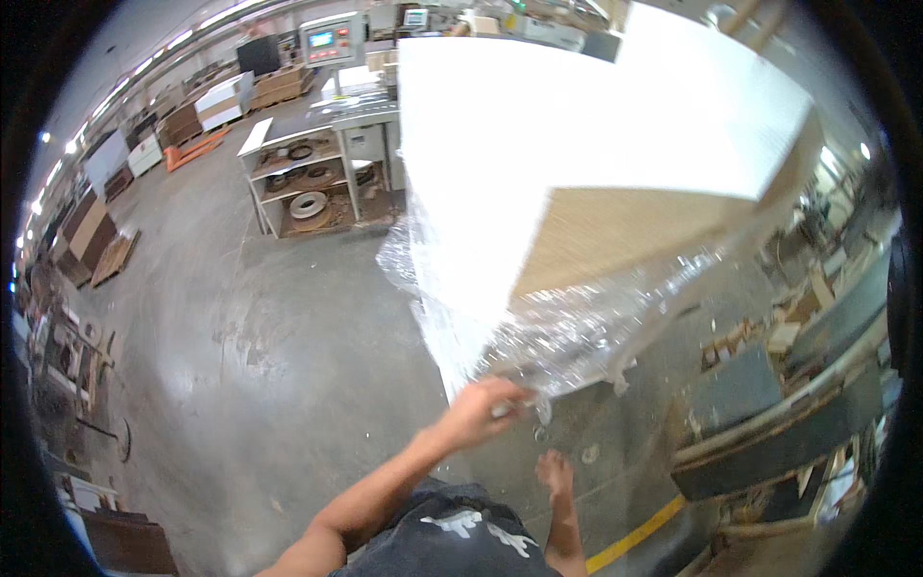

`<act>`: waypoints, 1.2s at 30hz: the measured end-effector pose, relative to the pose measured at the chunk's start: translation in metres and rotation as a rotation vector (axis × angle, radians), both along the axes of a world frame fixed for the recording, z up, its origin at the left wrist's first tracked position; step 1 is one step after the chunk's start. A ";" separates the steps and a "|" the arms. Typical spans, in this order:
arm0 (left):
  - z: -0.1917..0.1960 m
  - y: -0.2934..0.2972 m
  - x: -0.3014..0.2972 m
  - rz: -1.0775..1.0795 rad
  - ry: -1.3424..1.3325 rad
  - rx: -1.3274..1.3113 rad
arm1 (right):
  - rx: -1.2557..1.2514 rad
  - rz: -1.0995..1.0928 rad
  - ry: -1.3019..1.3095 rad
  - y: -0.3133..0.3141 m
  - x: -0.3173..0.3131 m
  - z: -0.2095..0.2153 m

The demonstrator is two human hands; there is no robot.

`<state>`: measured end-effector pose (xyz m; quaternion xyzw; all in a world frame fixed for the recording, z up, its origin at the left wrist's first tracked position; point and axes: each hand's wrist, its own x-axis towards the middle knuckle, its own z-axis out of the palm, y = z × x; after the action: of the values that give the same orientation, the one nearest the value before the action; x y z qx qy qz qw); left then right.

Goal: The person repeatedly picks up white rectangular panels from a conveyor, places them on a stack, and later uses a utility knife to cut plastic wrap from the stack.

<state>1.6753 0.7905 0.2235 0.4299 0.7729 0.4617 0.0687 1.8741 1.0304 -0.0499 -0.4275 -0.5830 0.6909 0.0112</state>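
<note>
My left hand is closed at the near corner of a stack of boards, gripping a bunched bit of clear plastic wrap. The film lies crumpled along the front and left side of the stack. White panels cover much of the top, overlapping at different angles. Between them shows a brown board surface. Lower and to the right, my right hand hangs over the floor, apart from the stack. Its fingers look curled but are smeared, so their state is unclear.
Behind the stack's left side stands a machine with a control panel and an open shelf holding rolls. An orange pallet jack is far left. At right are grey machine tables with board scraps. A yellow line crosses the floor.
</note>
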 end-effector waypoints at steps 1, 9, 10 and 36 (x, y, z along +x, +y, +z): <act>-0.004 -0.007 -0.004 -0.105 -0.083 0.025 | 0.209 0.208 -0.147 0.002 0.016 -0.062; -0.014 -0.134 -0.104 -0.345 -0.386 0.209 | 0.267 0.785 -0.722 -0.106 -0.052 -0.139; -0.008 -0.149 -0.126 -0.299 -0.390 0.205 | 0.247 0.761 -0.705 -0.120 -0.081 -0.135; -0.417 -0.616 -0.391 1.443 -1.854 0.037 | 0.147 1.038 0.123 -0.466 -1.092 -0.045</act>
<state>1.2838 0.1745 -0.1936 -0.6072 0.4848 0.5412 0.3215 0.7822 0.5644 -0.0952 -0.0393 -0.7631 0.5865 -0.2686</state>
